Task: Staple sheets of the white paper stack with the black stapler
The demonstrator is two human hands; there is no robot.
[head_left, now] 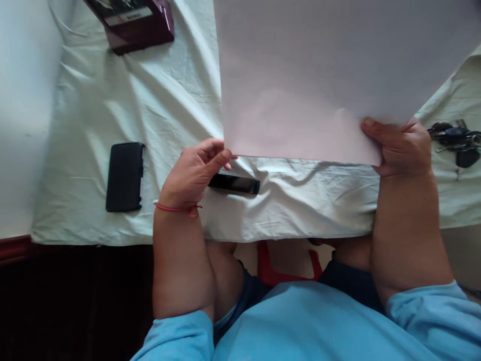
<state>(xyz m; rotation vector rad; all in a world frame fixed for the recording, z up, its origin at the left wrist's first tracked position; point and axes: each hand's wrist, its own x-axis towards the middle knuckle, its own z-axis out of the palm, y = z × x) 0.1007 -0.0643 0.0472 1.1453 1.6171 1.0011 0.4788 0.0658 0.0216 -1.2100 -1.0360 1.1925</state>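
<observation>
Both hands hold one sheet of white paper lifted off the surface, which is draped in a pale, creased cloth. The left hand pinches the sheet's near left corner, its fingers closed narrow on the edge with the thumb below. The right hand grips the near right corner, thumb on top, the remaining fingers hidden behind the paper. The sheet rises away from the person toward twelve o'clock and blocks the middle of the surface from view.

Surroundings: a small dark bar-shaped object lies on the cloth just beside the left hand. A black wallet-like case sits well apart at nine o'clock. A bunch of keys lies near the right hand at three o'clock. A maroon box stands at eleven o'clock.

Assessment: the grip is at the corners only, which leaves the sheet's span unsupported. To handle it well, I judge that the tension between the hands should stay even, the near edge level, and the pinch light enough to avoid creasing. The sheet should be lowered clear of the bar-shaped object.
</observation>
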